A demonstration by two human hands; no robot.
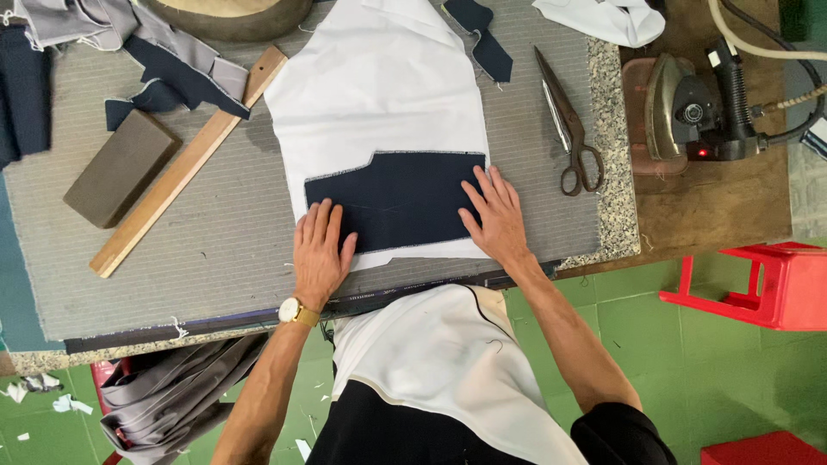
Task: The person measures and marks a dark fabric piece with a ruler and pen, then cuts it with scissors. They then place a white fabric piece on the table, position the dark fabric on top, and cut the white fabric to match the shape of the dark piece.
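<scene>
- One dark navy fabric piece (398,200) lies flat on one white fabric panel (379,112), near the front edge of the table (215,250).
- The left hand (320,250) rests palm down on the lower left corner of the navy piece; its fingers (317,220) are straight, close together and pinch nothing.
- The right hand (497,217) rests palm down on the right edge of the navy piece; its fingers (491,185) are slightly spread and pinch nothing.
- One gold wristwatch (295,312) sits on the left wrist.
- One pair of scissors (568,125) lies to the right of the white panel, blades shut.
- One wooden ruler (185,164) lies diagonally to the left of the panel; one brown block (121,168) lies just beside it.
- Several navy and grey fabric scraps (172,77) lie at the far left corner.
- One electric iron (698,108) stands on a wooden surface to the right.
- Two red stools (767,284) stand on the green floor.
</scene>
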